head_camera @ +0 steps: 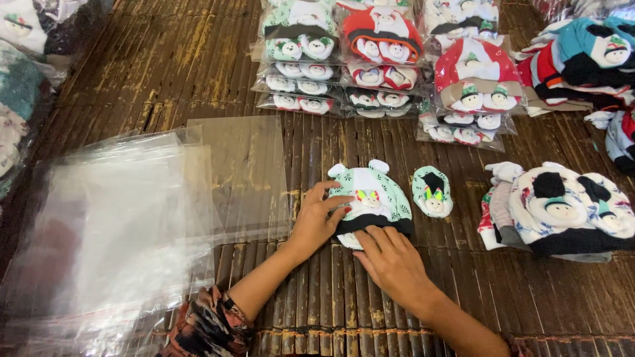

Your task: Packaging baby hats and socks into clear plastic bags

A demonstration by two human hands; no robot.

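A small green and white baby hat [374, 197] with a black band and two round ears lies on the bamboo mat [198, 59]. My left hand [317, 218] rests against the hat's left side, fingers curled on its edge. My right hand [390, 261] presses on the hat's lower edge, where a white piece shows under it. A matching green baby bootie [432, 192] with a little face lies just to the right of the hat, apart from both hands.
Clear plastic bags [132, 218] are piled at the left. Bagged hat-and-bootie sets [344, 56] are stacked at the back. Loose hats and booties [562, 208] are heaped at the right, with more [589, 59] at the far right.
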